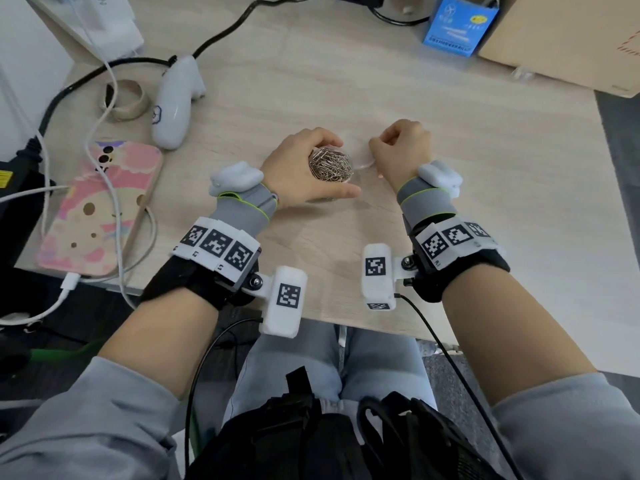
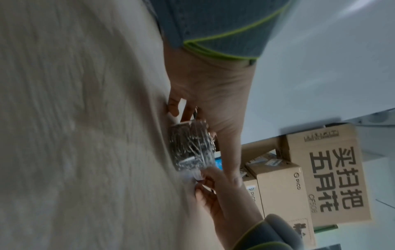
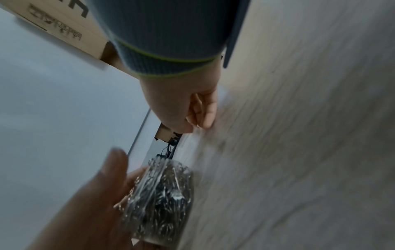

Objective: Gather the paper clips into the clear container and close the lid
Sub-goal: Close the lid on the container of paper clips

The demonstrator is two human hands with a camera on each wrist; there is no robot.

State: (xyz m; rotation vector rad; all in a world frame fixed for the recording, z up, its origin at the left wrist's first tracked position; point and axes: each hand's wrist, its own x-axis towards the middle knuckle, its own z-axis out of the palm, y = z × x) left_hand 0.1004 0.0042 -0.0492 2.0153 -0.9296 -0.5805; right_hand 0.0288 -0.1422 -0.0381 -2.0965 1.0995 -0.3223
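Note:
A clear round container (image 1: 330, 165) full of silver paper clips stands upright on the wooden table (image 1: 450, 188), with its top uncovered. My left hand (image 1: 304, 168) grips it, fingers curled round the far side and thumb along the near side. The wrist views show the same container (image 2: 191, 147) (image 3: 162, 199) packed with clips. Just right of it the clear lid (image 1: 362, 155) lies low at the table, and my right hand (image 1: 398, 150) pinches its edge with curled fingers (image 3: 205, 111). The lid's far side is hidden behind that hand.
At the left lie a pink phone (image 1: 100, 209) on a charging cable, a white handheld device (image 1: 175, 102) and a tape roll (image 1: 126, 98). A blue box (image 1: 457, 26) and a cardboard box (image 1: 568, 36) stand at the back right. The table's near edge (image 1: 346, 323) runs close to my wrists.

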